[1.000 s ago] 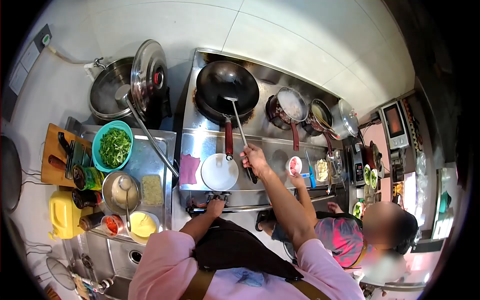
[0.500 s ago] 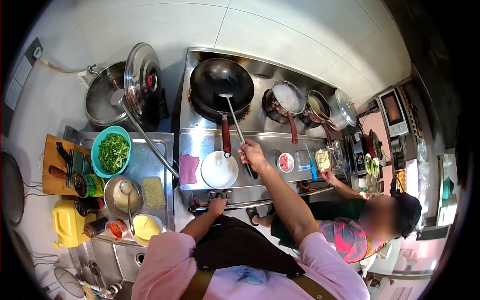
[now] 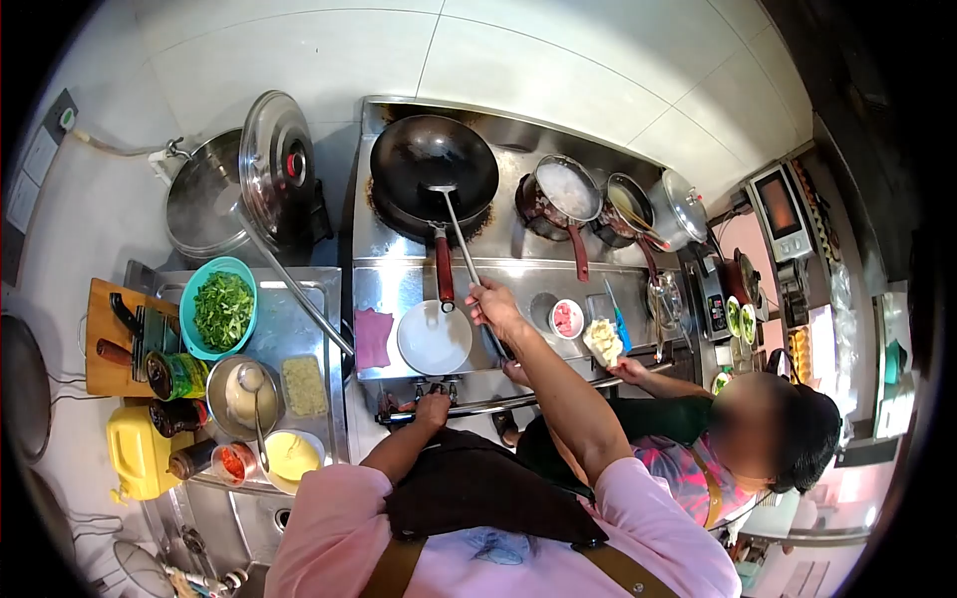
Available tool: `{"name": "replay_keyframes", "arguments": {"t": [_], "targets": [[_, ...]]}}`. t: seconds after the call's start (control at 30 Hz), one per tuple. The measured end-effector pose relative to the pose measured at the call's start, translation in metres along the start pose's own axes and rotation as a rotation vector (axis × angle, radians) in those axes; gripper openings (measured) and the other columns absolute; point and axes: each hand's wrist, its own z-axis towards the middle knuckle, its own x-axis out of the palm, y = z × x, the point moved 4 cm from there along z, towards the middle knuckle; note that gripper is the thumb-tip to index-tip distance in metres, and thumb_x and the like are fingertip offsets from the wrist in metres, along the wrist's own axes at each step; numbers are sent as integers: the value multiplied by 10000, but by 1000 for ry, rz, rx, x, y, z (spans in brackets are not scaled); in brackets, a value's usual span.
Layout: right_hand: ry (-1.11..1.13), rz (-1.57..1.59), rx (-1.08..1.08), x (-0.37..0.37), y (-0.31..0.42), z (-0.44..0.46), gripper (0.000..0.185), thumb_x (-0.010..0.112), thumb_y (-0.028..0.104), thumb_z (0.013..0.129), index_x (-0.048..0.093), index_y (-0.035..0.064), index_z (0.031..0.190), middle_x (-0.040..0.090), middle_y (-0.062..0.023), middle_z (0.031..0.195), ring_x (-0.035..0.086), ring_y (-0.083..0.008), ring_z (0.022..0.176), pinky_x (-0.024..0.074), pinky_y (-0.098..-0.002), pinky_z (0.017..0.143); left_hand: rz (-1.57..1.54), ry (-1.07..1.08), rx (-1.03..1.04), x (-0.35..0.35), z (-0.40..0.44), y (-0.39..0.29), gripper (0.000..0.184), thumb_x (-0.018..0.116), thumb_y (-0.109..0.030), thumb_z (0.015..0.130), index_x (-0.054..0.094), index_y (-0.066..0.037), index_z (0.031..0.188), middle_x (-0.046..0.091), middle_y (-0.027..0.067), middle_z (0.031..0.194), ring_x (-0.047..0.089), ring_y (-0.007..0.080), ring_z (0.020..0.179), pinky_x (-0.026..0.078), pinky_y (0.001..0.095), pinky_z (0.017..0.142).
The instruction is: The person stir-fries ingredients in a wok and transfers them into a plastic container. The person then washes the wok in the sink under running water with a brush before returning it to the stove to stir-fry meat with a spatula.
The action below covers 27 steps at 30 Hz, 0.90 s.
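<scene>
My right hand (image 3: 495,307) is closed around the handle of a long metal wok spatula (image 3: 458,229). The spatula's blade rests inside a dark wok (image 3: 435,154) on the left burner. The wok's red handle (image 3: 444,269) points toward me, over a white plate (image 3: 435,337) on the stove ledge. At the front of the stove, my left hand (image 3: 432,409) is closed at the control knobs (image 3: 436,389), its fingertips partly hidden. To the right of my right hand, a small white bowl of pink meat (image 3: 566,318) stands on the ledge.
A co-worker's hand (image 3: 630,371) holds a container of pale pieces (image 3: 603,341) at right. Saucepans (image 3: 568,189) stand on the stove. A steaming pot (image 3: 204,204), a bowl of chopped greens (image 3: 223,307) and a steel bowl (image 3: 239,395) are at left. A purple cloth (image 3: 374,337) lies beside the plate.
The co-worker has leaned left, bringing the container of pale pieces toward the meat bowl. Their other hand now shows below my right forearm. My hands keep their holds.
</scene>
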Motion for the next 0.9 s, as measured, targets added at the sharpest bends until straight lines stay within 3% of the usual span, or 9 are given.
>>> {"name": "replay_keyframes", "arguments": {"t": [0.1,0.23,0.5,0.6,0.73,0.8,0.83,0.87,0.9], "targets": [[-6,21,-11,2,0,-3,584,542,166,980,315,-25,1483,617,-41,790,521,-98,498,464,-254,422,8,34,18,-10,-6,-4,176,614,-75,818,704,-30,961,689,212,1077,693,363,967,563,450,833],[-54,50,-21,2,-1,-5,550,559,160,953,387,-25,1442,619,-45,766,515,-100,501,463,-266,435,-17,131,6,-20,-9,-5,198,639,-65,774,692,-25,961,677,212,1115,675,364,1010,549,451,862],[40,-41,2,-16,12,8,522,564,112,911,416,-28,1392,664,-71,813,561,-111,521,486,-261,441,-359,-79,-38,-8,-27,16,437,643,-178,826,592,-66,1245,664,212,1168,640,397,1056,499,473,931],[35,-141,37,-36,16,23,289,588,74,868,591,-28,1138,653,-79,794,592,-146,559,514,-286,488,-513,-76,-237,-56,-62,8,371,634,-185,872,601,-43,1213,677,197,1130,651,379,1048,509,451,921],[33,-190,-41,-61,19,50,136,581,18,833,543,-49,945,575,-88,707,579,-164,554,508,-314,467,-738,-257,-300,-60,-92,39,341,662,-174,890,603,-28,1192,697,160,1073,678,308,1014,527,408,890],[29,-233,-85,-64,24,54,475,533,12,850,444,-97,1303,585,-86,732,575,-157,554,507,-312,459,-853,-284,-323,-58,-104,53,347,654,-189,910,596,-4,1198,704,155,1071,681,286,1009,527,378,869],[52,-268,-74,-66,24,60,623,539,18,861,331,-54,1443,586,-79,743,573,-150,554,507,-304,458,-942,-307,-355,-64,-110,56,343,646,-193,921,594,5,1196,707,153,1072,682,275,1007,526,368,859],[18,-335,-100,-68,22,69,588,550,27,870,373,-27,1427,586,-71,744,574,-144,554,506,-299,454,-942,-366,-362,-85,-123,51,340,635,-197,934,589,13,1198,706,156,1075,682,266,1005,525,364,848],[-9,-334,-151,-67,24,68,565,560,-27,826,462,-13,1382,660,-130,869,592,-149,555,521,-289,439,-939,-422,-365,-107,-137,43,338,624,-200,946,584,21,1199,706,159,1077,681,256,1002,524,361,836]]}}
